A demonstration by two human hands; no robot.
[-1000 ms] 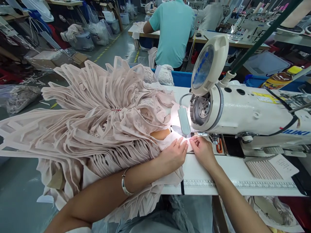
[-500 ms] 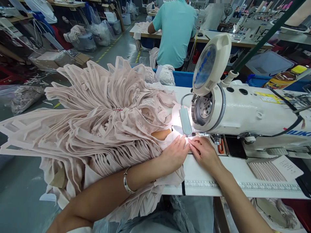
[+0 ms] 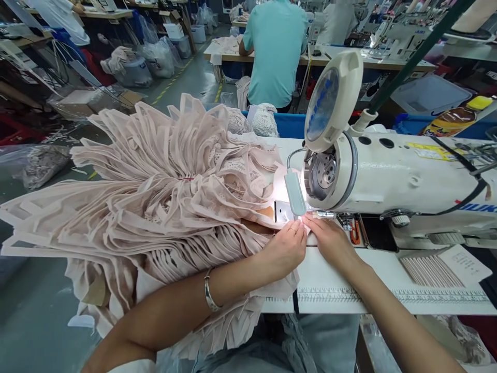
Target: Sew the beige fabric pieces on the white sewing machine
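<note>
Under the head of a white sewing machine (image 3: 392, 173), my two hands meet at a pale pink fabric piece (image 3: 309, 230). My left hand (image 3: 285, 249) pinches the cloth with thumb and fingers together, just in front of the small work lamp (image 3: 295, 192). On the right side, my right hand (image 3: 330, 242) has its fingers closed on the same cloth, close to the presser foot area. The needle is hidden behind the lamp and fingers. Left of them, a large pile of pale pink garments (image 3: 182, 186) drapes over the table edge and beside my left forearm.
A ruler strip (image 3: 334, 295) runs along the front table edge. At right lie a stack of fabric strips (image 3: 430, 269) with a written card (image 3: 466, 265), and orange-handled snips (image 3: 354, 232). A bottle (image 3: 452, 122) lies behind the machine. A person in a teal shirt (image 3: 276, 52) sits ahead.
My left fingers have drawn into a tighter pinch, slightly lower. Cloth has shifted off the metal plate left of the lamp, which shows more now. My right hand stays near the presser foot.
</note>
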